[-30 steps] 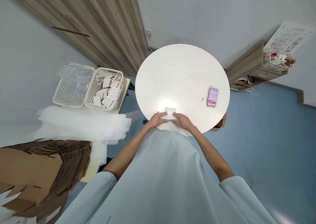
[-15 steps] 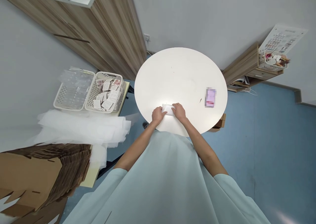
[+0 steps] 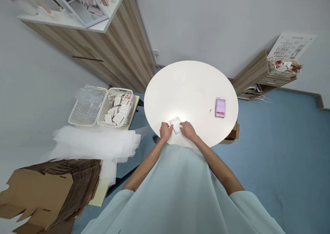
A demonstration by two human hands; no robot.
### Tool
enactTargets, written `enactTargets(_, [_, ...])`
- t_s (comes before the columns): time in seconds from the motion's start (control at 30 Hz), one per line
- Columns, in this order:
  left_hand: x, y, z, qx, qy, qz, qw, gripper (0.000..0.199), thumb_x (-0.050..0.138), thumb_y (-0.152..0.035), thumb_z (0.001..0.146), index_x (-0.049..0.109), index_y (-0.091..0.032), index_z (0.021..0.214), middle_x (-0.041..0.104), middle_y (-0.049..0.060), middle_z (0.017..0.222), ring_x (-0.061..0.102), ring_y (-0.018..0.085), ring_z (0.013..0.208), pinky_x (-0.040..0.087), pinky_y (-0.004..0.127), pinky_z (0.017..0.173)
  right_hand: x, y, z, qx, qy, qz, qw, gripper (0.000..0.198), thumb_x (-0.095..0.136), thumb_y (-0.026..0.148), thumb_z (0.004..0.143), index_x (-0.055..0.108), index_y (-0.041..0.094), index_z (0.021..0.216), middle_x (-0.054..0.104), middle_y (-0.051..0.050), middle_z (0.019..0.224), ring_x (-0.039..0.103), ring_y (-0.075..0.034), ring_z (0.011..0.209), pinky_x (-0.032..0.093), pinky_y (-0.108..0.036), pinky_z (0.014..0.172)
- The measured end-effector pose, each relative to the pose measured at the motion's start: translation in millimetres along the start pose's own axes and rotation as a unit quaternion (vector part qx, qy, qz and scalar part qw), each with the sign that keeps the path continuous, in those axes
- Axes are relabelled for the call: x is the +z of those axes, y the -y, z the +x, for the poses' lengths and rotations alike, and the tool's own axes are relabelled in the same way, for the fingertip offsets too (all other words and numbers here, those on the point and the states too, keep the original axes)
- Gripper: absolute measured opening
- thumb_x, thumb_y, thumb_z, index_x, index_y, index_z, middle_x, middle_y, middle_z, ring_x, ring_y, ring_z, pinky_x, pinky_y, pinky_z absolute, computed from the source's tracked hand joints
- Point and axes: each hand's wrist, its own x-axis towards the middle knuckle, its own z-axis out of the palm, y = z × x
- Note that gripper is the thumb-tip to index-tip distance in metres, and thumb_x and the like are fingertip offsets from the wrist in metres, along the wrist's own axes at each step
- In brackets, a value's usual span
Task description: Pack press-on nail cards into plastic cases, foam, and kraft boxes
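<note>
A small white folded packet (image 3: 175,125), apparently soft translucent wrapping, is at the near edge of the round white table (image 3: 190,89). It is turned at an angle, with one corner toward me. On its left side is my left hand (image 3: 165,131), fingers curled and the thumb at the packet's edge. My right hand (image 3: 189,130) pinches the opposite edge between thumb and fingers. What the packet contains, if anything, cannot be seen.
A pixelated purple item (image 3: 220,108) lies on the table's right. To the left are a basket of small white packets (image 3: 118,108), a basket of clear plastic (image 3: 86,107), white wrapping sheets (image 3: 98,143) and flattened cardboard boxes (image 3: 43,192). Cabinets stand on both sides.
The white packet has turned from lying straight across to a slanted position between my hands. My view has shifted, so the table and baskets appear lower.
</note>
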Motion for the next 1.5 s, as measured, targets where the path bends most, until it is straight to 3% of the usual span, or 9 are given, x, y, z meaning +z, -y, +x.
enactTargets(0.17, [12.6, 5.4, -15.0, 0.072, -0.012, 0.002, 0.997, 0.022, 0.067, -0.034, 0.098, 0.053, -0.023, 0.111, 0.068, 0.011, 0.119, 0.069, 0.027, 0.109, 0.051, 0.039, 0.096, 17.0, -3.3, -16.1, 0.009, 0.010, 0.069, 0.997, 0.035, 0.061, 0.025, 0.103, 0.065, 0.017, 0.137, 0.067, -0.013, 0.119, 0.065, -0.026, 0.113, 0.051, -0.039, 0.104])
enactTargets(0.27, [11.0, 14.2, -17.6, 0.077, -0.017, -0.005, 0.997, 0.024, 0.067, -0.030, 0.096, 0.054, -0.023, 0.115, 0.066, 0.011, 0.124, 0.070, 0.026, 0.107, 0.052, 0.039, 0.096, 23.7, 2.8, -13.9, 0.017, 0.017, 0.105, 0.994, 0.036, 0.061, 0.026, 0.103, 0.065, 0.017, 0.138, 0.065, -0.014, 0.124, 0.067, -0.024, 0.108, 0.054, -0.037, 0.099])
enactTargets(0.53, [-47.4, 57.1, 5.9, 0.051, -0.062, 0.004, 0.997, 0.027, 0.063, -0.022, 0.095, 0.062, -0.022, 0.123, 0.068, 0.013, 0.126, 0.069, 0.027, 0.110, 0.053, 0.041, 0.103, 52.2, 69.1, 24.4, -0.027, 0.084, 0.115, 0.989, 0.042, 0.063, 0.031, 0.102, 0.064, 0.014, 0.141, 0.066, -0.018, 0.130, 0.067, -0.027, 0.114, 0.053, -0.037, 0.102])
enactTargets(0.63, [-59.0, 65.7, 9.7, 0.045, -0.064, 0.003, 0.997, 0.030, 0.063, -0.022, 0.095, 0.063, -0.023, 0.126, 0.068, 0.012, 0.127, 0.069, 0.027, 0.111, 0.053, 0.040, 0.103, 58.2, 81.7, 30.8, -0.028, 0.098, 0.117, 0.988, 0.043, 0.060, 0.032, 0.104, 0.063, 0.012, 0.142, 0.065, -0.019, 0.132, 0.067, -0.027, 0.115, 0.053, -0.037, 0.102])
enactTargets(0.8, [-57.2, 66.1, 14.4, 0.022, -0.068, 0.007, 0.997, 0.029, 0.065, -0.019, 0.094, 0.064, -0.020, 0.122, 0.068, 0.012, 0.124, 0.069, 0.025, 0.106, 0.052, 0.037, 0.101, 56.7, 81.2, 26.0, -0.046, 0.106, 0.108, 0.987, 0.045, 0.056, 0.031, 0.105, 0.059, 0.015, 0.148, 0.065, -0.018, 0.133, 0.064, -0.029, 0.121, 0.052, -0.038, 0.105])
enactTargets(1.07, [-57.6, 71.2, 22.6, 0.055, -0.060, 0.022, 0.996, 0.023, 0.066, -0.022, 0.093, 0.062, -0.019, 0.116, 0.067, 0.011, 0.119, 0.066, 0.026, 0.104, 0.052, 0.038, 0.096, 48.0, 103.3, 18.9, 0.026, 0.124, 0.083, 0.988, 0.053, 0.053, 0.032, 0.107, 0.052, 0.012, 0.156, 0.059, -0.021, 0.144, 0.060, -0.030, 0.131, 0.049, -0.038, 0.109])
enactTargets(1.23, [-59.6, 80.0, 10.2, 0.098, -0.066, -0.045, 0.992, 0.026, 0.063, -0.022, 0.096, 0.064, -0.017, 0.121, 0.068, 0.014, 0.122, 0.068, 0.027, 0.107, 0.055, 0.041, 0.097, 32.6, 123.2, 20.7, 0.060, 0.130, -0.009, 0.990, 0.051, 0.058, 0.037, 0.106, 0.058, 0.012, 0.151, 0.062, -0.021, 0.141, 0.064, -0.029, 0.126, 0.049, -0.035, 0.105])
enactTargets(1.37, [-85.3, 108.8, -14.9, 0.116, -0.081, -0.114, 0.983, 0.027, 0.064, -0.025, 0.096, 0.067, -0.017, 0.121, 0.071, 0.014, 0.123, 0.072, 0.027, 0.105, 0.058, 0.044, 0.098, 22.7, 155.8, 27.5, 0.069, 0.118, -0.084, 0.987, 0.046, 0.058, 0.035, 0.105, 0.065, 0.007, 0.140, 0.063, -0.026, 0.137, 0.065, -0.033, 0.125, 0.049, -0.037, 0.101])
enactTargets(1.5, [-141.5, 169.3, -57.2, 0.132, -0.129, -0.182, 0.966, 0.026, 0.064, -0.028, 0.096, 0.069, -0.022, 0.121, 0.076, 0.009, 0.122, 0.074, 0.024, 0.104, 0.060, 0.042, 0.098, 34.3, 210.8, 23.0, -0.002, 0.083, -0.069, 0.994, 0.045, 0.056, 0.038, 0.106, 0.065, 0.012, 0.142, 0.069, -0.019, 0.128, 0.070, -0.027, 0.113, 0.051, -0.033, 0.096])
